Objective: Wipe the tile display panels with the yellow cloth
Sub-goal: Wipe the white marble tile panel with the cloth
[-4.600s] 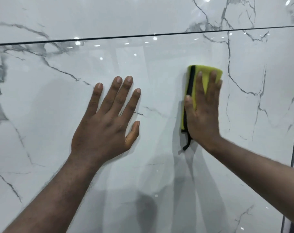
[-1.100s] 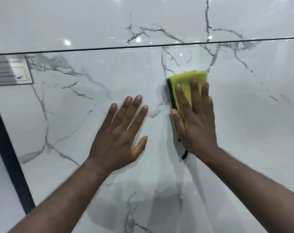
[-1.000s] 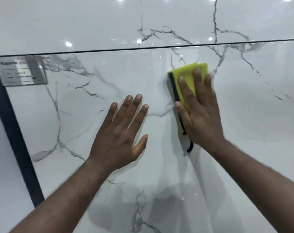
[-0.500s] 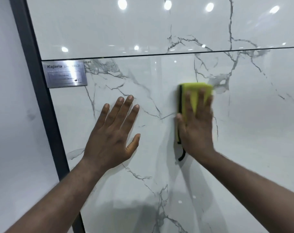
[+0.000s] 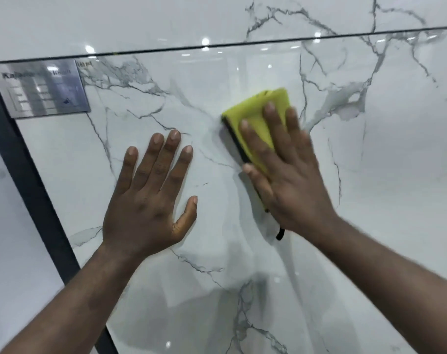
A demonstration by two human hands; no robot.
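Note:
A glossy white marble-look tile panel (image 5: 370, 200) with grey veins fills the view. My right hand (image 5: 286, 175) lies flat, fingers straight, pressing a folded yellow cloth (image 5: 255, 111) with a black edge against the panel at centre right. The cloth's top sticks out above my fingertips and a black loop hangs below my palm. My left hand (image 5: 151, 198) rests flat on the tile to the left of the cloth, fingers spread, holding nothing.
A thin dark joint (image 5: 217, 46) separates this panel from another tile panel (image 5: 140, 19) above. A silver label plate (image 5: 42, 89) sits at the panel's upper left corner. A black frame bar (image 5: 38, 190) runs down the left edge, with a plain white surface (image 5: 10, 251) beyond it.
My right hand and the cloth have slid left across the panel and tilted a little; the view has followed, bringing the label plate and black frame bar into sight. My left hand stays flat on the tile.

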